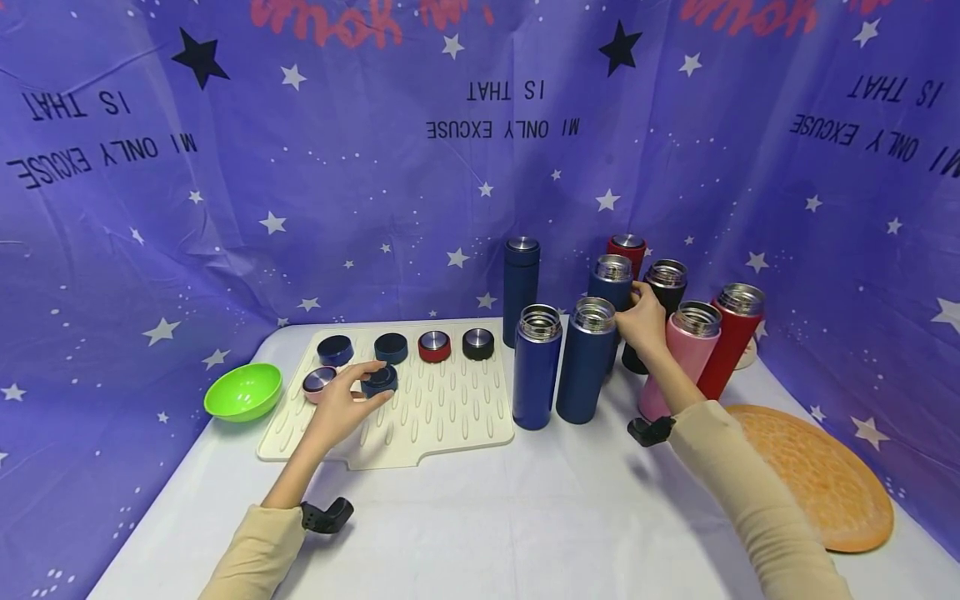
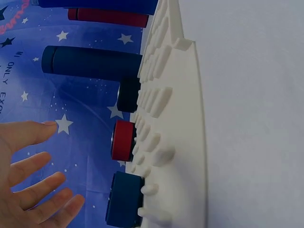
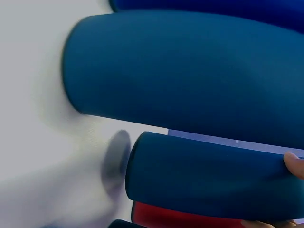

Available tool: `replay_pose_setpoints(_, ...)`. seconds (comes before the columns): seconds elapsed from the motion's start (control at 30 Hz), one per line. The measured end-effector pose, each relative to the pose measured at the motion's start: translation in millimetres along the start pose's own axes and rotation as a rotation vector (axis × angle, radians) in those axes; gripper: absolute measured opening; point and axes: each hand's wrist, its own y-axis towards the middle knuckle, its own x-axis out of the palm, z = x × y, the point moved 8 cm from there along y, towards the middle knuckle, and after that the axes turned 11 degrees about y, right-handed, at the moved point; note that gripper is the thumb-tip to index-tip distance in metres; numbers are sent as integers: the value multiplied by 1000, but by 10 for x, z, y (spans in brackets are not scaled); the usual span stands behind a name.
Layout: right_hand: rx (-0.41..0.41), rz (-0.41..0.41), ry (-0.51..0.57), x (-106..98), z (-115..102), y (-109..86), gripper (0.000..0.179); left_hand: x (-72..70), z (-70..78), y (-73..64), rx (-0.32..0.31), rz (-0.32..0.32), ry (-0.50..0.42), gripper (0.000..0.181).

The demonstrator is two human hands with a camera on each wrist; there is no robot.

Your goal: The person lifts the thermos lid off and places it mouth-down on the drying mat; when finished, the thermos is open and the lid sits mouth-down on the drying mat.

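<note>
In the head view my left hand (image 1: 348, 406) hovers over the cream mat (image 1: 450, 417), thumb and fingers on either side of a dark blue bottle cap (image 1: 380, 381). The left wrist view shows that hand (image 2: 35, 183) with spread fingers, holding nothing. My right hand (image 1: 643, 321) grips an uncapped dark blue thermos bottle (image 1: 611, 287) near its top. In the right wrist view this bottle (image 3: 213, 173) has its base apart from an oval shadow on the table, so it seems lifted. Another dark blue bottle (image 1: 587, 367) stands in front of it.
More caps sit on the mat: blue (image 1: 335, 350), dark blue (image 1: 391, 348), red (image 1: 434, 347), black (image 1: 478, 344) and pink (image 1: 318, 383). Around my right hand stand blue (image 1: 536, 375), pink (image 1: 678, 358), red (image 1: 731, 342) and black (image 1: 663, 287) bottles. A green bowl (image 1: 243, 392) lies left.
</note>
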Motion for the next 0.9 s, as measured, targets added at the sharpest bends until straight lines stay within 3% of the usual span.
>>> replay_pose_setpoints(0.27, -8, 43, -2, 12, 95, -89, 64, -7, 157, 85, 12, 1, -16, 51)
replay_pose_setpoints(0.43, -28, 58, 20, 21, 145, -147, 62, 37, 227, 104, 24, -31, 17, 53)
replay_pose_setpoints(0.6, -56, 58, 44, 42, 154, -190, 63, 122, 205, 43, 36, -77, 69, 55)
replay_pose_setpoints(0.77, -100, 26, 35, 87, 86, -215, 63, 119, 151, -29, 32, -74, 92, 55)
replay_pose_setpoints(0.9, -63, 7, 21, 80, 117, -256, 66, 90, 106, -100, 33, -85, 121, 55)
